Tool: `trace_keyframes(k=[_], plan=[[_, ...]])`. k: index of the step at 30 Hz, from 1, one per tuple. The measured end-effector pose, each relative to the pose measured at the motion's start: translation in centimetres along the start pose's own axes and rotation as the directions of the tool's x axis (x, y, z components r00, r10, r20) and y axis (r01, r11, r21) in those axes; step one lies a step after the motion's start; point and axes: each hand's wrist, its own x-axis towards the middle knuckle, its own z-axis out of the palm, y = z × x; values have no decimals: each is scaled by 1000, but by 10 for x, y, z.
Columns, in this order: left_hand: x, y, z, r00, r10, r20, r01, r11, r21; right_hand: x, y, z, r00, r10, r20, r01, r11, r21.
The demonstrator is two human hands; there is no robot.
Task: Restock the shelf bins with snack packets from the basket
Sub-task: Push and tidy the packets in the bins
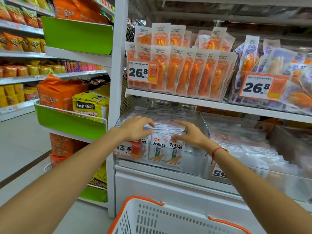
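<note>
White snack packets (pixel 173 152) with black characters and a green stripe stand in rows in a clear plastic bin (pixel 192 164) on the lower shelf. My left hand (pixel 135 128) reaches over the bin's left part, fingers and thumb curled round the packets' top edges. My right hand (pixel 192 135), a red string on its wrist, does the same a little to the right. The bunch of packet tops sits between the two hands. A white basket (pixel 168 218) with an orange rim is below, its inside out of view.
An orange price tag (pixel 127 149) hangs on the bin's front left. A neighbouring clear bin (pixel 253 149) stands to the right. Bins of orange packets (pixel 185 73) and purple packets (pixel 273 65) fill the shelf above. Green end racks (pixel 70 123) jut out left, beside the aisle floor.
</note>
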Motion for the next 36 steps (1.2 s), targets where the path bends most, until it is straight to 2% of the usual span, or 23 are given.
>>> trace_keyframes(k=[7, 10, 12, 13, 15, 17, 18, 21, 25, 28, 30, 32, 36], plan=[[-26, -12, 2, 989, 10, -149, 4, 996, 91, -20, 6, 14, 1000, 27, -1, -27, 997, 78], [-31, -13, 5, 987, 13, -159, 6, 993, 117, -30, 6, 17, 988, 76, -132, -50, 981, 188], [-34, -14, 7, 992, 15, -127, 7, 986, 168, -39, 8, 17, 956, 15, -293, 5, 998, 66], [-35, -15, 8, 995, 7, -98, 12, 980, 199, -42, 9, 18, 949, -46, -312, 38, 999, -30], [-37, -17, 9, 1000, -30, 1, 29, 965, 261, -46, 12, 22, 981, -107, -161, 74, 977, -201], [-37, -17, 11, 994, -71, 80, 48, 963, 266, -48, 15, 28, 999, -48, 26, 53, 948, -315], [-37, -16, 12, 993, -84, 87, 59, 965, 257, -48, 15, 29, 999, -31, 30, 39, 940, -338], [-36, -12, 17, 992, -107, 61, 89, 966, 244, -49, 9, 26, 996, -36, -82, 8, 947, -320], [-36, -10, 22, 993, -108, 42, 95, 965, 246, -46, 4, 24, 995, 30, 94, 6, 934, -357], [-30, 1, 22, 994, 33, -102, -7, 969, 247, -41, -4, 14, 1000, 8, 9, -5, 943, -332], [-24, 12, 23, 980, 117, -159, -70, 959, 275, -40, -11, 9, 993, -49, -111, 11, 949, -315], [-18, 19, 23, 977, 121, -176, -63, 951, 304, -40, -14, 8, 974, -88, -207, 5, 929, -371], [-11, 21, 18, 980, 112, -167, -45, 932, 360, -38, -15, 11, 973, -94, -212, -6, 904, -427]])
